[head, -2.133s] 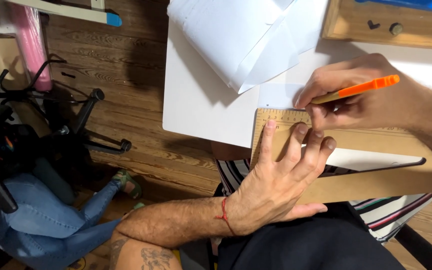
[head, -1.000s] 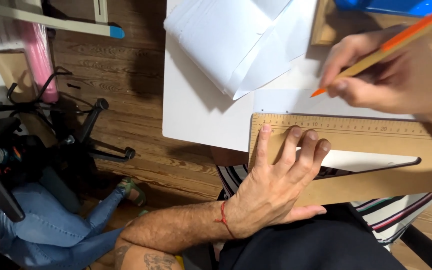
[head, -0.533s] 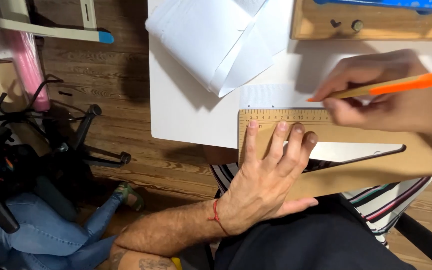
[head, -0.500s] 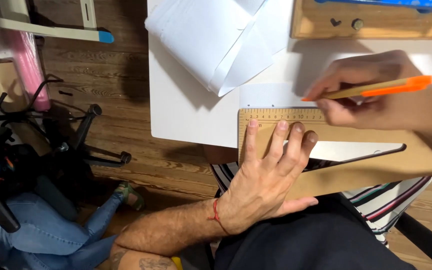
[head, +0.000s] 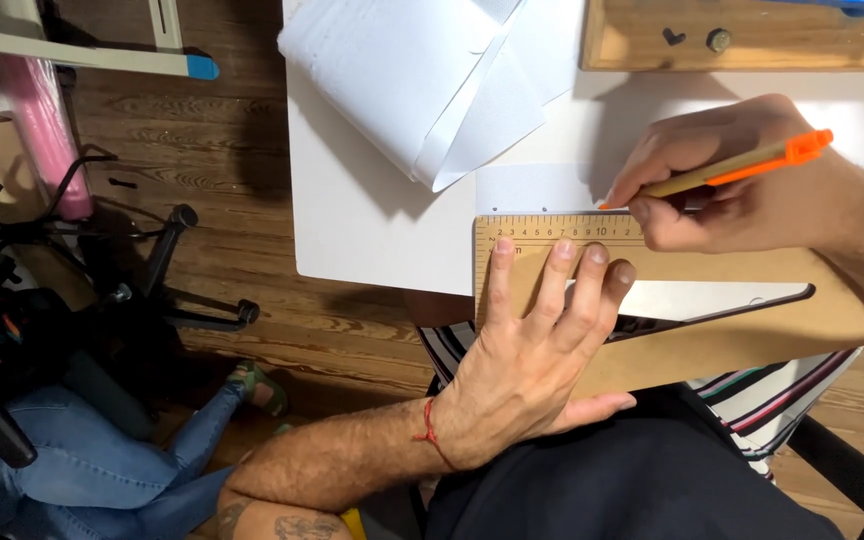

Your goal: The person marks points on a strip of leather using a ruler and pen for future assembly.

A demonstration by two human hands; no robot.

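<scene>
My left hand point(head: 537, 350): fingers spread flat, pinning wooden set square point(head: 692, 290) steady on white sheet point(head: 532, 190); my right hand point(head: 727, 195): pinching orange pen point(head: 727, 173), tip apparently at ruled edge, contact unclear

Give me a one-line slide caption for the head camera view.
Left hand pins a wooden set square; right hand marks paper with an orange pen.

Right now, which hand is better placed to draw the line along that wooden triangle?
The right hand: it holds the orange pen with its tip at the ruled edge of the wooden set square. The left hand lies flat on the square, pinning it.
</scene>
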